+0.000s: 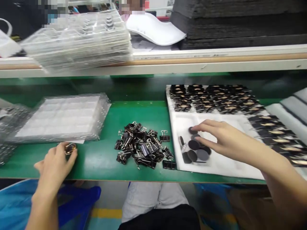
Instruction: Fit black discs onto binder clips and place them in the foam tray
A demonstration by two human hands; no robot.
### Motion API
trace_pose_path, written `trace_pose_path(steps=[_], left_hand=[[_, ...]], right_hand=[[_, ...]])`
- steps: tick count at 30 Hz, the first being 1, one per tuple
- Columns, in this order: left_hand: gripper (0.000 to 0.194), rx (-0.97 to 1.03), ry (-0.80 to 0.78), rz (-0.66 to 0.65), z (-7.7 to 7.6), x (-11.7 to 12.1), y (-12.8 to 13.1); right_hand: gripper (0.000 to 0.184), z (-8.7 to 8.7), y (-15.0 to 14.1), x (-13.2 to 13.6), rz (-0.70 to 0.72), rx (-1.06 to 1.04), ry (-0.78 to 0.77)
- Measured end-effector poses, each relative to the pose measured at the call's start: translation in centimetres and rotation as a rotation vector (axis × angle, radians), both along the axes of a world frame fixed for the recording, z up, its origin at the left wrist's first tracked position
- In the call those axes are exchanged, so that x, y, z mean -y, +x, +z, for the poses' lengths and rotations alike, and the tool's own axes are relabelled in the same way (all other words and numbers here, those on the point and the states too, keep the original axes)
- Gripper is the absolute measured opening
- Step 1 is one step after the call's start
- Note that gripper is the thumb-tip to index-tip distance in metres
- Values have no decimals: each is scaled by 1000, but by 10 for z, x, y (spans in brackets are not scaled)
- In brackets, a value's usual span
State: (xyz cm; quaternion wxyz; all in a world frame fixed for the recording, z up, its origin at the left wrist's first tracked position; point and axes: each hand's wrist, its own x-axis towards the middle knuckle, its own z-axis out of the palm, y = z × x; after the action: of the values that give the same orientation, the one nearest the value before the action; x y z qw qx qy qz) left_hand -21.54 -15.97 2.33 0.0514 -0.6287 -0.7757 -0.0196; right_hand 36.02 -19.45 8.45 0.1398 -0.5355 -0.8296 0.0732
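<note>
My left hand (pixel 56 161) is near the bench's front left, its thumb and fingers closed round a small round dark piece with a gold-coloured rim (pixel 70 148). I cannot make out exactly what that piece is. My right hand (pixel 213 135) reaches over a white foam tray (pixel 230 166), thumb and forefinger apart. Below and beside its fingertips lie several loose round black discs (pixel 193 145); the forefinger appears to touch a small one (pixel 192 130). Between my hands is a heap of black binder clips (pixel 141 145) with silver wire handles.
Clear plastic trays over white sheets (pixel 59 116) lie at the left. Rows of black clipped pieces (pixel 211 99) fill the foam tray's back and right side. On the shelf above are stacked clear trays (pixel 79 48) and black foam sheets (pixel 240 25). The green bench (pixel 134 110) ends above my lap.
</note>
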Motion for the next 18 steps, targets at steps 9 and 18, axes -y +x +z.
trace_pose_path(steps=[9,18], left_hand=[[68,267,-10,62,2,7,8],[50,188,37,-123,8,15,16]], right_hand=[[17,-38,-8,16,131,-1,97],[14,-18,14,6,103,-272,-69]])
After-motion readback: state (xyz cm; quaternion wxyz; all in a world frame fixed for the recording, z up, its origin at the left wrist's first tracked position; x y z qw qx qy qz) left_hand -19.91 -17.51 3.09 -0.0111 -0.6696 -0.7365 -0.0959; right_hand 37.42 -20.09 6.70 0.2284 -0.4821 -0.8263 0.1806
